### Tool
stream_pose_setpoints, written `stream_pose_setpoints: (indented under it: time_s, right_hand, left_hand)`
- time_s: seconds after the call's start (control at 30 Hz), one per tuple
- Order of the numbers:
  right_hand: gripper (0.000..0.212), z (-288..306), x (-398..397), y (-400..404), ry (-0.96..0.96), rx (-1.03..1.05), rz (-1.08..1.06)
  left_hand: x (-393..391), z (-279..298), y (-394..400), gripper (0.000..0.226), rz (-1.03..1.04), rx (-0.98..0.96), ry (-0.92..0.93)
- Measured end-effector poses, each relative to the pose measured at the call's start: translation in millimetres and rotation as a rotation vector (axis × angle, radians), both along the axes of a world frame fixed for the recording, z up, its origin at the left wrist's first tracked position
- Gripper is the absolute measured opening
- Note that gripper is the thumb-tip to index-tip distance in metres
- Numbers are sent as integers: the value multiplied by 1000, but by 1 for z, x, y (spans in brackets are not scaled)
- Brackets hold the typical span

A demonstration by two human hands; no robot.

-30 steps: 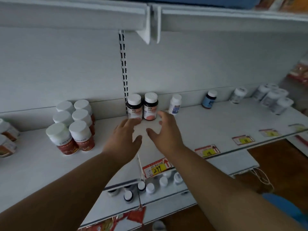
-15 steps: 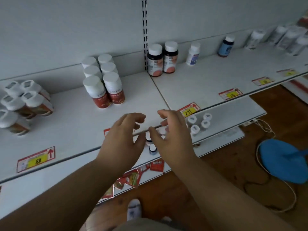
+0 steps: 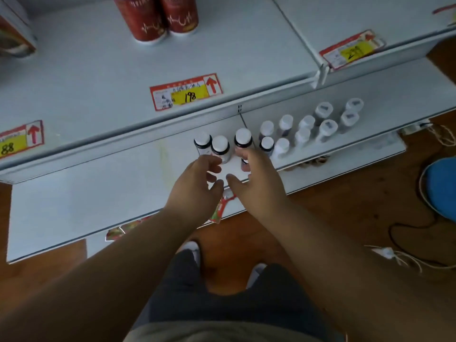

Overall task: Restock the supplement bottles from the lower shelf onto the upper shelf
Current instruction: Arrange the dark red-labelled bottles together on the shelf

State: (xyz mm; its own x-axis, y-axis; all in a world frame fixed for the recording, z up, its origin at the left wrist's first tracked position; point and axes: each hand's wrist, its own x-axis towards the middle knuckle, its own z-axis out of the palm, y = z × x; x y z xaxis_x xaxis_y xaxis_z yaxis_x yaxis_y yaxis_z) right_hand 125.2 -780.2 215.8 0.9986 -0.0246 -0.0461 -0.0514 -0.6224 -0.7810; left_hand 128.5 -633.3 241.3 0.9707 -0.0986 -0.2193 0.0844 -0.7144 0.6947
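Observation:
I look down on the white lower shelf (image 3: pixel 86 206), where dark supplement bottles with white caps stand near its middle. Two of them (image 3: pixel 220 145) stand just beyond my left hand (image 3: pixel 197 188), whose fingers are curled and apart, holding nothing. A third dark bottle (image 3: pixel 243 138) stands at the fingertips of my right hand (image 3: pixel 256 178); a fourth bottle (image 3: pixel 244 164) shows partly under those fingers, which are spread and not closed on it. The white upper shelf (image 3: pixel 98 75) runs across the top of the view.
Several smaller white-capped bottles (image 3: pixel 325 127) crowd the lower shelf to the right. Two red-labelled bottles (image 3: pixel 162 18) stand on the upper shelf, with price tags (image 3: pixel 186 95) along its front. A blue object (image 3: pixel 443 186) and cords lie on the wooden floor.
My view has tipped down from the upper shelf to the lower one. Both hands have dropped from the two bottles set on the upper shelf to the bottles on the lower shelf.

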Motion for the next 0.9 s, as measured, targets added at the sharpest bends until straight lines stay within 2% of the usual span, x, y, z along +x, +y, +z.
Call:
stream_pose_setpoints:
  time_s: [0.17,0.4,0.53,0.67,0.9]
  right_hand:
    - [56,-81,25,26,111,11,-57]
    - [50,-148,62,48,157,-33,-29]
    - [48,-175,79,58,147,-55,-8]
    - [46,-193,89,69,112,-37,-2]
    - [47,-206,98,76,141,-57,1]
  left_hand:
    - [35,-80,20,33,186,-81,144]
    - [104,-163,42,49,317,-51,119]
    - [148,-191,45,64,177,100,-7]
    - [171,-205,50,63,-95,316,-114]
    - [188,-211,48,46,-104,308,-238]
